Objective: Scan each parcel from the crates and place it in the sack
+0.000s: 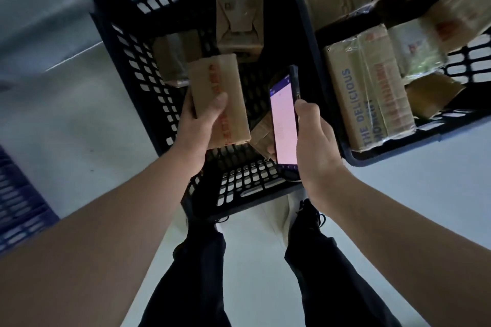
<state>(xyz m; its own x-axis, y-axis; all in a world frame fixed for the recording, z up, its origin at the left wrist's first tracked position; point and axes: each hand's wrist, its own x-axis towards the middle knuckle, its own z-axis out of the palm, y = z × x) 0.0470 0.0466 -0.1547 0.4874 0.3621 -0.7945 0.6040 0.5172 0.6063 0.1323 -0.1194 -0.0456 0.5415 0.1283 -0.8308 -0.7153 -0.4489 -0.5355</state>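
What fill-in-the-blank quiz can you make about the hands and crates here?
1. The left hand grips a brown parcel printed in ____ letters.
2. The right hand holds a phone over a ____ plastic crate.
3. A box in the other crate reads THE ____ in blue.
Missing words: red; black; DELICIOUS.

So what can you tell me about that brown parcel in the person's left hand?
The parcel is a flat, oblong box of brown cardboard with a strip of red lettering along its length, too blurred to read. It looks closed and undamaged. The left hand holds it by its near end, thumb across the top face, fingers behind, raised over the black crate with its broad face toward the camera. The phone in the right hand is beside it, not touching.
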